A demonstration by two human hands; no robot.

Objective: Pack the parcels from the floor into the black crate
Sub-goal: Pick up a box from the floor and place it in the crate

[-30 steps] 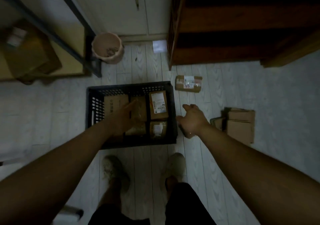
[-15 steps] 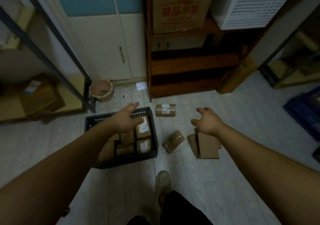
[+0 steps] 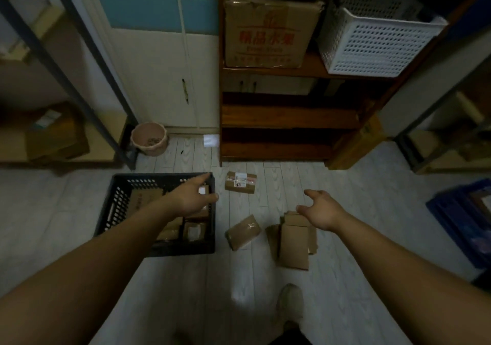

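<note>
The black crate (image 3: 117, 204) stands on the floor at the left and holds several brown parcels. My left hand (image 3: 192, 198) hovers over its right side, fingers loosely spread, holding nothing. A labelled brown parcel (image 3: 240, 182) lies on the floor just beyond the crate's right corner. A second brown parcel (image 3: 243, 231) lies tilted to the right of the crate. Beside it is a stack of flat cardboard pieces (image 3: 293, 243). My right hand (image 3: 320, 209) is above the far end of that stack, fingers relaxed and empty.
A dark wooden shelf unit (image 3: 279, 116) with a large carton (image 3: 268, 31) and a white perforated basket (image 3: 372, 41) stands ahead. A pink bucket (image 3: 149, 138) sits by the white cabinet. A blue crate (image 3: 467, 217) is at the right. My shoe (image 3: 289, 304) is below.
The view has lifted and pulled back from the crate, so the shelves came into sight. My left hand rose out of the crate. My right hand swung right over the cardboard stack.
</note>
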